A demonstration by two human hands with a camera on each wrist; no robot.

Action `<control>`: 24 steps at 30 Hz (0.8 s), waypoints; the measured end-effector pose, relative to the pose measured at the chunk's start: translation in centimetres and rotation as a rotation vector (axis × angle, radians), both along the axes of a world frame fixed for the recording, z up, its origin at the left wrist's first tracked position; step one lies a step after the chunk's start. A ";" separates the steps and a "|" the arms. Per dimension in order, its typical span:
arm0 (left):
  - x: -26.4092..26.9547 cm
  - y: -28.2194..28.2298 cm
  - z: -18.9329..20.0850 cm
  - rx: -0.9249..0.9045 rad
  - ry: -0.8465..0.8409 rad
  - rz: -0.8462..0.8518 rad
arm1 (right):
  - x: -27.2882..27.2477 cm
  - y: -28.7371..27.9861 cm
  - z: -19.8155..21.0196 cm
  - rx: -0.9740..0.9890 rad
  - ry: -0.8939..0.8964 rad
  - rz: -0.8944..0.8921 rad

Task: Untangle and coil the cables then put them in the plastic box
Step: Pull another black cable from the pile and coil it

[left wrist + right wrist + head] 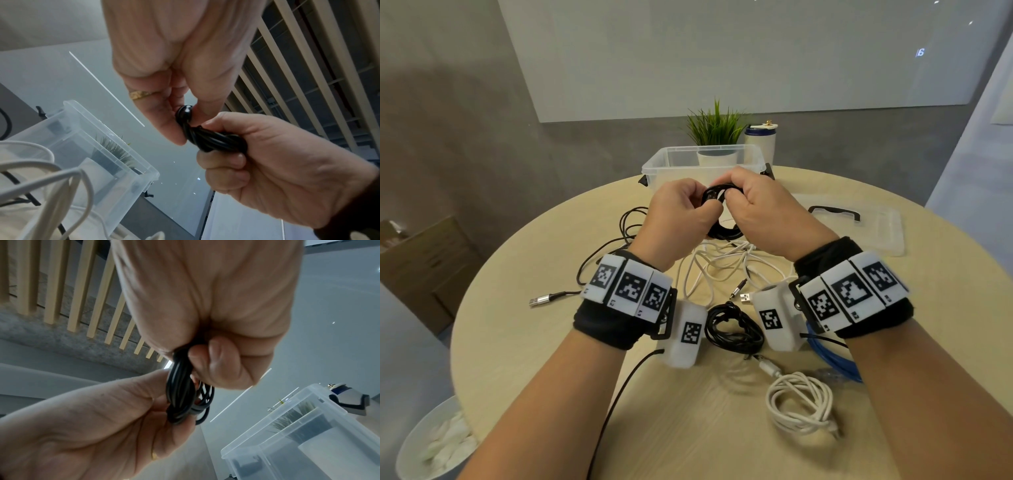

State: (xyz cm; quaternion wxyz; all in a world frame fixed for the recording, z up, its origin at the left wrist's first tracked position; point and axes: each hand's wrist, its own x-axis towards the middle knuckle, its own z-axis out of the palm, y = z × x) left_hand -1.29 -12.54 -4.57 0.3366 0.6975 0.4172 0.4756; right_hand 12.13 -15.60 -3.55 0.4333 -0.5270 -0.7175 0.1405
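While both hands were raised above the table (524, 342), the left hand (674, 219) pinched one end of the black cable coil (717, 195) between thumb and fingertips, and the right hand (760, 212) curled round the bundled loops, probably so that they could not spring apart. Just beyond them stood the open plastic box (654, 168), ready to receive it. Tangled white cables (726, 267) lay below.

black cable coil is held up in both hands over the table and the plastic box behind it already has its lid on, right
Not quite. Both the left hand and the right hand do hold the black cable coil up over the table, but the plastic box is open. The head view shows its lid lying flat on the table to the right.
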 end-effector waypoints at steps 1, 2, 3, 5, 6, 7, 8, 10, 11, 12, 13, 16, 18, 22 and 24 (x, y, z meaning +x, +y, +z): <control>0.0 0.0 0.0 0.005 0.019 0.002 | 0.0 0.1 0.0 -0.004 -0.009 -0.009; 0.1 -0.1 -0.1 0.008 0.037 0.002 | 0.1 0.2 0.0 -0.012 -0.021 -0.020; 0.1 -0.1 0.0 0.006 0.052 0.000 | 0.2 0.2 0.0 -0.020 -0.032 -0.029; 0.1 -0.1 -0.1 -0.015 0.047 -0.014 | 0.3 0.3 -0.1 -0.030 -0.045 -0.041; 0.1 0.0 -0.1 -0.032 0.030 -0.023 | 0.3 0.3 -0.1 -0.032 -0.045 -0.044; 0.1 0.1 -0.1 -0.054 0.009 -0.031 | 0.3 0.3 -0.1 -0.033 -0.044 -0.045; 0.0 0.2 -0.1 -0.082 -0.017 -0.041 | 0.3 0.3 -0.1 -0.031 -0.043 -0.047; -0.3 0.3 0.0 -0.156 -0.086 -0.098 | 0.3 0.2 0.0 -0.020 -0.040 -0.055; -0.4 0.3 0.1 -0.198 -0.124 -0.148 | 0.4 0.1 0.0 -0.016 -0.033 -0.057; -0.6 0.3 0.2 -0.236 -0.158 -0.198 | 0.5 0.0 0.1 -0.018 -0.016 -0.054; -0.8 0.3 0.3 -0.266 -0.186 -0.237 | 0.5 -0.2 0.1 -0.025 0.007 -0.047; -1.0 0.4 0.2 -0.296 -0.241 -0.265 | 0.5 -0.4 0.3 -0.031 0.047 -0.039; -0.9 0.5 0.1 -0.283 -0.250 -0.225 | 0.4 -0.3 0.2 -0.019 0.026 -0.065; -0.2 0.4 -0.1 -0.180 -0.222 -0.108 | 0.3 -0.1 0.1 0.006 -0.019 -0.099; 0.0 0.3 -0.1 -0.126 -0.185 -0.062 | 0.3 0.0 0.0 0.002 -0.026 -0.103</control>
